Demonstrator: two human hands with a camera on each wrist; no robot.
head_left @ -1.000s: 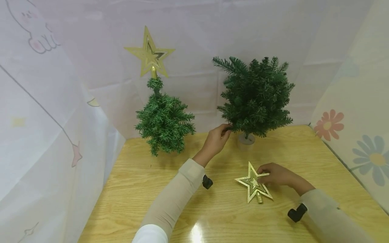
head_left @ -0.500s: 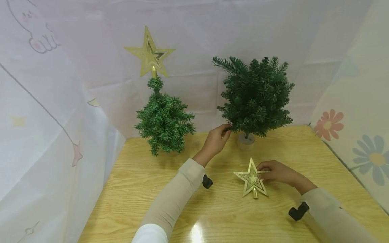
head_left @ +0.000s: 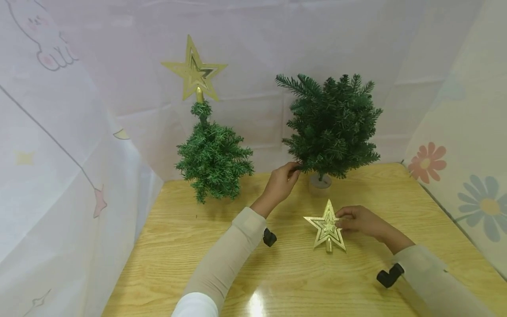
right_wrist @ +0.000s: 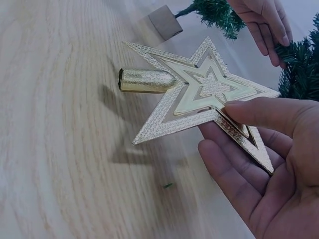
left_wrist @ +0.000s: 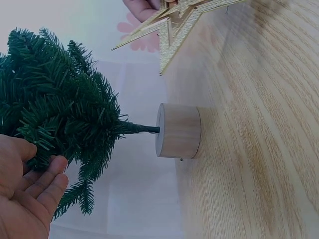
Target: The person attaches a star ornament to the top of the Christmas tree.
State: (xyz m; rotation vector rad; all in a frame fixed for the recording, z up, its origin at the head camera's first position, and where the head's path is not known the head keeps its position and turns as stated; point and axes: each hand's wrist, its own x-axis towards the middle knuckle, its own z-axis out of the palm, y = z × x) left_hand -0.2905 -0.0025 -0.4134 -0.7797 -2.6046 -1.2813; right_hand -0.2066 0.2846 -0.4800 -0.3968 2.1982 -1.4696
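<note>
My right hand pinches a gold star tree topper between thumb and fingers. In the right wrist view the star is above the table, its hollow socket pointing left. My left hand holds a low branch on the left side of the dark green Christmas tree. Seen from the left wrist, thumb and fingers close around the needles, and the tree's round wooden base stands on the table. This tree's top carries no star.
A smaller, lighter green tree stands at the back left with another gold star on its top. Behind the wooden table hangs a pale printed cloth. Flower prints mark the right side.
My right hand has lifted the gold star slightly and shifted it away from me, toward the tree. The star has turned more upright, socket down. My left hand stays on the branch.
</note>
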